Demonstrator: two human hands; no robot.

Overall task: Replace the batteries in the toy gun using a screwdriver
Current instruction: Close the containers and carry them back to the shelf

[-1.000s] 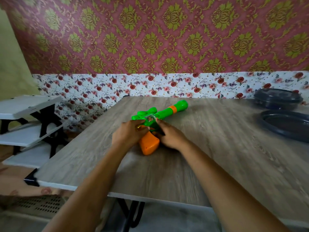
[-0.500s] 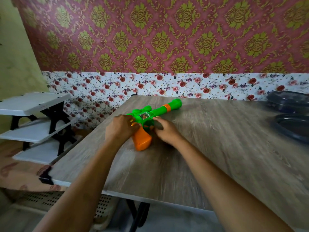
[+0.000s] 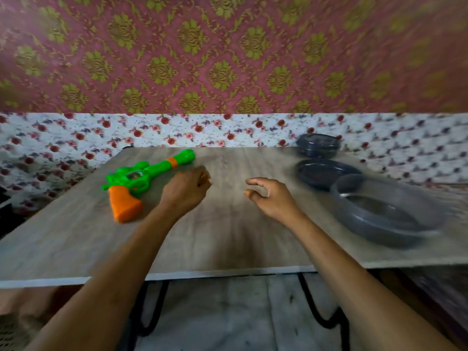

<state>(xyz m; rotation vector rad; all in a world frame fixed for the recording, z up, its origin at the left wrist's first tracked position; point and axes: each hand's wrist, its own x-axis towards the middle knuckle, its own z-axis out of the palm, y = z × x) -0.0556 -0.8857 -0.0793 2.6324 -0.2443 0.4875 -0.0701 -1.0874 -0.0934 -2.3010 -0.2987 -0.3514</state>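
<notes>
Two hands, left hand (image 3: pixel 183 192) fingers clenched, right hand (image 3: pixel 272 198) fingers loose, toy gun (image 3: pixel 141 173) left, dishes (image 3: pixel 379 219) right

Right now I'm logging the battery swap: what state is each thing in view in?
toy gun: lying on its side on the table, unheld
left hand: fingers curled, off the gun, contents unclear
right hand: loosely curled, holding nothing
far container: lid on
near bowl: uncovered

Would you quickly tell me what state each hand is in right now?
Left hand: curled; whether it holds anything cannot be told.
Right hand: open, fingers loosely curled, nothing held.
</notes>
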